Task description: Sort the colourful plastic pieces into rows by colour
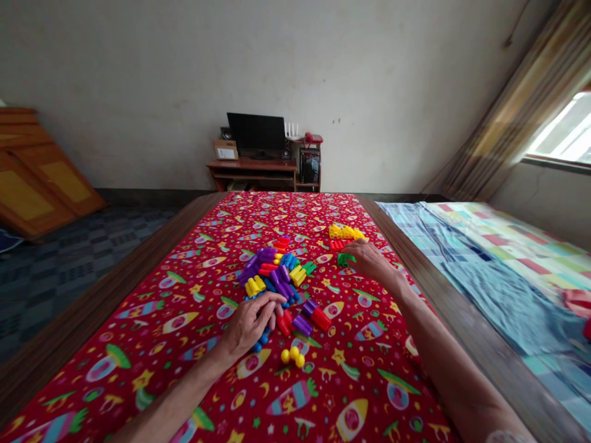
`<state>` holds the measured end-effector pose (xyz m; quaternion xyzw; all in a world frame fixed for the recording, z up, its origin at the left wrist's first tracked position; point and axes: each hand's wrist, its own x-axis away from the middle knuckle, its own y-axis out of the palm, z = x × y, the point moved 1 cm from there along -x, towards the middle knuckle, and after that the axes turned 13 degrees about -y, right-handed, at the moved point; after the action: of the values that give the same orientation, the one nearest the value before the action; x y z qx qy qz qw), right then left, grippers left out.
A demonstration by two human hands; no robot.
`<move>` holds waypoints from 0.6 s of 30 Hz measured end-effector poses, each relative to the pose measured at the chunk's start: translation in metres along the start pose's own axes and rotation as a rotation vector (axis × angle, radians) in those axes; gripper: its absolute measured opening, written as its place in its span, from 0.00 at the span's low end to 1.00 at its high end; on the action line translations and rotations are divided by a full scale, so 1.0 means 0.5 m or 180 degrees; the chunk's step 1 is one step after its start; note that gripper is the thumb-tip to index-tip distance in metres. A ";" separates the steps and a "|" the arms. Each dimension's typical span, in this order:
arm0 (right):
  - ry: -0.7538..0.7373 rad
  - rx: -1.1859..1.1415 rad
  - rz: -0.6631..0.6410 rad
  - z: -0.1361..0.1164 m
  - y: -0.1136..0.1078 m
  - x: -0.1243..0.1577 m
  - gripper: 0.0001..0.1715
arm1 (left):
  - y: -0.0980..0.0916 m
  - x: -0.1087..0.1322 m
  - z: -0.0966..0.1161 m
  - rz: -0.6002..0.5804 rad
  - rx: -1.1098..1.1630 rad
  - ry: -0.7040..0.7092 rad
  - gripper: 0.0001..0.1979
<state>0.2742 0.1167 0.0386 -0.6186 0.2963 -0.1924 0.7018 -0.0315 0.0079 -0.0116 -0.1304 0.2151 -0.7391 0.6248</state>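
My left hand (253, 321) lies over the near edge of a heap of plastic building pieces, its fingers stretched forward and nothing visibly gripped. Around it are blue pieces (263, 339), a red piece (283, 323) and purple pieces (279, 283), with yellow pieces (255, 285) just beyond. To the right, my right hand (369, 259) reaches out with fingers closed at a green piece (345, 260); the fingertips are partly hidden. Just past it lie a red piece (338, 245) and a row of yellow pieces (346, 232).
A red patterned cloth (295, 406) covers the long wooden table (182, 229). Small yellow round-ended pieces (293, 355) lie near me. A bed (503, 301) stands on the right, a cabinet (41, 178) on the left. At the wall, a desk (253, 165) carries a monitor (257, 134).
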 end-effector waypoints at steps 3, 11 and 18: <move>-0.0068 -0.0077 0.0045 0.000 0.005 0.000 0.09 | 0.000 -0.001 -0.003 0.0011 -0.0039 -0.0015 0.16; -0.0017 0.0003 0.0273 -0.037 -0.034 -0.005 0.13 | -0.001 -0.001 -0.001 0.0022 -0.0054 0.0011 0.16; -0.0275 -0.0244 0.0137 -0.099 -0.013 -0.046 0.14 | 0.001 0.000 -0.011 -0.0017 0.0004 0.0059 0.15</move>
<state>0.2253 0.0932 0.0462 -0.6461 0.2861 -0.1389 0.6938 -0.0336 0.0088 -0.0165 -0.1237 0.2200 -0.7421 0.6209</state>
